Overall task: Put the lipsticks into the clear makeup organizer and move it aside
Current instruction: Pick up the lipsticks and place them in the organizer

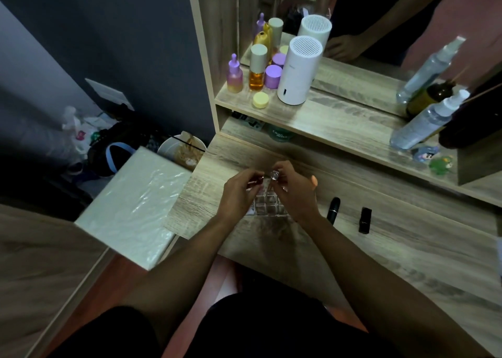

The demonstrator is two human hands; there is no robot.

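Observation:
The clear makeup organizer (pixel 267 204), a grid of small compartments, stands on the wooden dresser top (pixel 380 249), partly hidden behind both hands. My left hand (pixel 239 192) pinches a small reddish lipstick (pixel 260 179) above the organizer's far edge. My right hand (pixel 294 188) holds a silver-topped lipstick (pixel 275 174) right beside it. The two lipsticks nearly touch. Two black lipsticks lie on the dresser to the right: a rounded one (pixel 333 210) and a square one (pixel 365 220).
On the upper shelf (pixel 326 121) stand several purple and amber bottles, a yellow jar (pixel 260 100), a white cylinder (pixel 298 71) and, at right, a spray bottle (pixel 423 122). A mirror rises behind them. A white plastic-wrapped slab (pixel 135 202) lies left of the dresser.

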